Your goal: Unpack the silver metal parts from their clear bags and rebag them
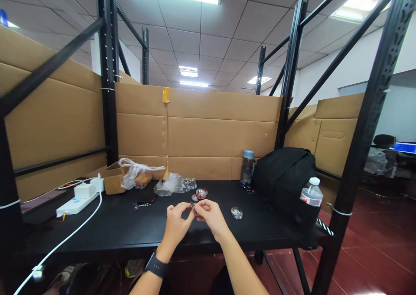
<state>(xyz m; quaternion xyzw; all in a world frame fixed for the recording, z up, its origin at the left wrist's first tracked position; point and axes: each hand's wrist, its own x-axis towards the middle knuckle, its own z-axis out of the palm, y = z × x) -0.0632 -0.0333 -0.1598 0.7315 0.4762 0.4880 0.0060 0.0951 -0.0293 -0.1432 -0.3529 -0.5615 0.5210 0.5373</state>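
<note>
Over the black tabletop [130,230], my left hand [178,219] and my right hand [210,214] meet, both closed in a pinch. Between their fingertips is a small, thin metallic piece [193,205], mostly covered by the fingers, so its kind does not show. Just beyond my hands lie small round silver metal parts [201,193] with red bits on them. To the right of my right hand, apart from it, a round silver metal part [237,212] rests on the table. A dark watch is on my left wrist.
Behind my hands are crumpled clear plastic bags [175,184], a cardboard box [114,178] and keys [143,205]. A white power strip [76,204] with a cable is at left. A bottle [247,167] and black backpack [286,186] stand right. Cardboard panels [201,134] and metal posts surround the table.
</note>
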